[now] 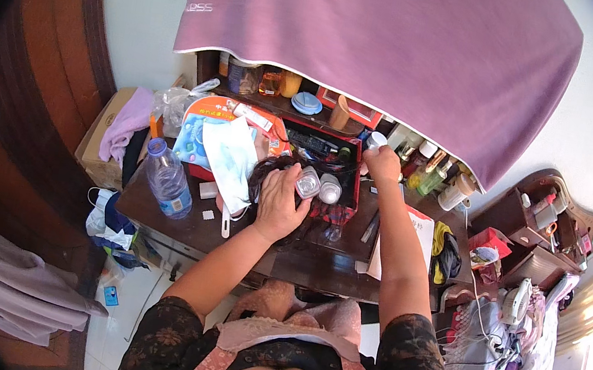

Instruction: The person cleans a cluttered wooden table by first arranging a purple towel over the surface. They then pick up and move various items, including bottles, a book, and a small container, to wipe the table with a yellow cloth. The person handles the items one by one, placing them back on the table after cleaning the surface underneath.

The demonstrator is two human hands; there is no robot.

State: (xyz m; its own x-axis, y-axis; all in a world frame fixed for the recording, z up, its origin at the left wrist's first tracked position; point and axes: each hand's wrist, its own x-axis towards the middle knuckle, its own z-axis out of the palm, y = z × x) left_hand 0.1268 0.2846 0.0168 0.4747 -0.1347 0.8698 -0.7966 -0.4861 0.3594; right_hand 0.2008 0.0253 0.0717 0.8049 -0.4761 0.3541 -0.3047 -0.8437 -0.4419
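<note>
My left hand [278, 202] is spread over a bundle of dark hair [259, 177] at the front of a red-and-black box [352, 195]. Its thumb and index finger come up against a clear bottle [308, 182]; whether they grip it, I cannot tell. Beside that bottle lies a second, whitish clear bottle [330, 189]. At the box's back right corner, my right hand [383, 165] has its fingers around a small white-topped container [376, 140], next to the row of cosmetic bottles. Black items and a remote control [310, 143] show inside the box.
Left on the dark wooden dresser [313, 268] are an empty plastic bottle [169, 179], a face mask [229, 159] and an orange fan [208, 106]. Papers [419, 235] lie under my right forearm. Behind stand glass bottles [433, 179] and a wooden cup [341, 113], below a hanging purple towel [377, 44].
</note>
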